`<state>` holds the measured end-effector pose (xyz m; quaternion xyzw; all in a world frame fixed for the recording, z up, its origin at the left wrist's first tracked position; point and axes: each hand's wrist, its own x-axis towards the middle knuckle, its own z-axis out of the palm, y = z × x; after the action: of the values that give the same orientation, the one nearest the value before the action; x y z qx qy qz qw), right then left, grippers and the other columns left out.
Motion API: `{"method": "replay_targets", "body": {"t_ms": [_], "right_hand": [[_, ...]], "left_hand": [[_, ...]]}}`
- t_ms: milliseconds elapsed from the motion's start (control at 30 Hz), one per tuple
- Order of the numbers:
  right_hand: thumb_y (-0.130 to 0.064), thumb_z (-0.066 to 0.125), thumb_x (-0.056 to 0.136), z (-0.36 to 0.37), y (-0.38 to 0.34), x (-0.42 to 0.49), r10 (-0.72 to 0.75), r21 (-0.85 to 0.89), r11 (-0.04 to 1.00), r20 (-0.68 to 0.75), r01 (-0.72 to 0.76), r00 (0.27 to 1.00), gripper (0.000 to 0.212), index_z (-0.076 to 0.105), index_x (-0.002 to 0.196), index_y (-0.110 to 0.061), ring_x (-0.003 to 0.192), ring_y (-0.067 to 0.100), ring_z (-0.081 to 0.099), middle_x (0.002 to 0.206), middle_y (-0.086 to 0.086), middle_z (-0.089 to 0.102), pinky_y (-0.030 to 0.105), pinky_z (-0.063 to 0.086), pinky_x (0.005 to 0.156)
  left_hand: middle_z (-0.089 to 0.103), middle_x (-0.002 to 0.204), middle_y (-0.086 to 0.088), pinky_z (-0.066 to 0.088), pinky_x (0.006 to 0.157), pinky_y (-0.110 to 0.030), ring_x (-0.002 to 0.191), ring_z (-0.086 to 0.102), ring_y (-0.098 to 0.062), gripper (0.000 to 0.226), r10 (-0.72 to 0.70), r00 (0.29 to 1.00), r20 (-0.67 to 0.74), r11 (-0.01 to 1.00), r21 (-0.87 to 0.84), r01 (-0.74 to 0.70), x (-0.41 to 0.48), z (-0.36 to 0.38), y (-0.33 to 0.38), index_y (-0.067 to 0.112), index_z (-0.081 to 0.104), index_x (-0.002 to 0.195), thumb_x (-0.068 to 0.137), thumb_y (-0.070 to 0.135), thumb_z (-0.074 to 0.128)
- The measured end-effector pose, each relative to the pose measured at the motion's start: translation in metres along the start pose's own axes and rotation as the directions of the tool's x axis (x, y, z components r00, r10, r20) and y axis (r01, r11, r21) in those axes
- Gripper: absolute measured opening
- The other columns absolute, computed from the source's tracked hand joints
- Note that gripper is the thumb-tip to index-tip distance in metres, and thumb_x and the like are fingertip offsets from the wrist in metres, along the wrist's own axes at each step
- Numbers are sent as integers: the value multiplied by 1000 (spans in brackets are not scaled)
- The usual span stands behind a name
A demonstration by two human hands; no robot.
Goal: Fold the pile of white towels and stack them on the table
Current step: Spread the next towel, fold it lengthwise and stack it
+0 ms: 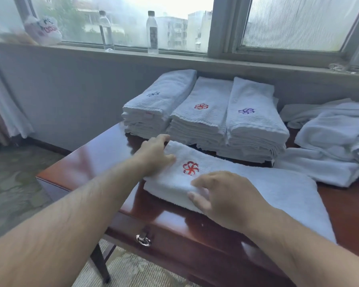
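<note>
A folded white towel (247, 183) with a red flower emblem lies across the front of the dark wooden table (104, 150). My left hand (155, 156) grips its far left end, thumb on top and fingers curled round the edge. My right hand (222, 195) pinches the towel's near edge, thumb under the fold. Behind stand three stacks of folded towels: the left stack (158, 106) with a blue emblem, the middle stack (201, 114) with a red one, the right stack (255, 125) with a purple one. A heap of unfolded towels (332, 137) lies at the right.
Two clear water bottles (106, 31) (152, 33) and a plastic bag (43, 31) stand on the window sill behind the table. A drawer with a metal ring pull (143, 239) is in the table's front. Carpeted floor lies to the left, with curtains at the far left.
</note>
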<state>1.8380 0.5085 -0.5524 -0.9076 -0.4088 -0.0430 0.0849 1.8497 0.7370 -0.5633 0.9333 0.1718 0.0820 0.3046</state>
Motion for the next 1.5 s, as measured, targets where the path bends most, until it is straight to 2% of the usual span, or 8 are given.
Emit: {"method": "replay_targets", "body": {"t_ms": [133, 300, 467, 633, 933, 1133, 1333, 1500], "right_hand": [[-51, 41, 101, -18, 21, -2, 196, 153, 970, -47, -187, 979, 42, 72, 99, -21, 97, 18, 63, 94, -4, 74, 40, 52, 83], [-34, 39, 102, -18, 50, -12, 361, -11, 932, -68, -362, 930, 31, 65, 104, -17, 110, 27, 57, 106, -2, 66, 40, 48, 88], [-62, 18, 98, -1, 84, -36, 526, -58, 850, 142, -523, 839, 70, 27, 157, -24, 152, 27, 14, 166, 5, 22, 46, 16, 122], [-70, 9, 93, 11, 101, -51, 517, -4, 853, 155, -523, 842, 80, 7, 162, -29, 156, 23, -6, 170, -2, 0, 41, -1, 125], [-57, 27, 101, 11, 122, -57, 434, 181, 879, 78, -441, 897, 62, 33, 157, -31, 155, 13, 11, 166, -9, 23, 33, 8, 125], [-20, 68, 90, -3, 149, -88, 496, 391, 841, -281, -375, 821, 17, 78, 104, -22, 114, 16, 59, 113, -4, 72, 22, 38, 95], [-22, 66, 76, -15, 167, -122, 905, 839, 242, -14, -487, 426, 10, 74, 76, -17, 74, 23, 61, 70, -6, 65, 35, 47, 68], [-16, 65, 88, -30, 167, -138, 845, 926, -162, 309, -342, 436, 16, 65, 100, -5, 82, 25, 67, 98, 14, 67, 33, 52, 64]], "left_hand": [[41, 147, 1, 22, 112, -45, 139, 26, -22, 48, 121, 981, -154, 981, 166, -95, -7, 9, 16, 33, 44, 146, 99, 42, 51], [45, 149, 15, 13, 113, -32, 143, 28, -12, 34, 448, 894, 29, 873, 204, -444, -19, 28, 42, 44, 57, 134, 103, 45, 43], [1, 169, 9, -10, 124, -46, 155, -7, -13, 71, 351, 888, 296, 838, 324, -439, -32, 62, 41, 48, 16, 156, 91, 78, 11], [-6, 169, 10, -11, 123, -47, 154, -11, -12, 82, 340, 895, 289, 818, 379, -433, -41, 73, 40, 49, 2, 156, 81, 83, 0], [-5, 169, 11, -11, 123, -45, 154, -10, -12, 80, 243, 934, 262, 845, 416, -336, -65, 76, 52, 47, 0, 157, 84, 80, 4], [-2, 169, 10, -9, 124, -49, 155, -7, -15, 75, 161, 973, 165, 878, 426, -218, -87, 91, 65, 44, 3, 158, 90, 75, 9], [-3, 169, 8, -8, 124, -50, 155, -6, -17, 74, 122, 983, 139, 886, 431, -171, -98, 95, 72, 41, 2, 159, 93, 73, 9], [-4, 169, 9, -8, 124, -49, 155, -8, -16, 73, 119, 981, 155, 889, 424, -174, -107, 92, 76, 41, 1, 159, 94, 72, 12]]}}
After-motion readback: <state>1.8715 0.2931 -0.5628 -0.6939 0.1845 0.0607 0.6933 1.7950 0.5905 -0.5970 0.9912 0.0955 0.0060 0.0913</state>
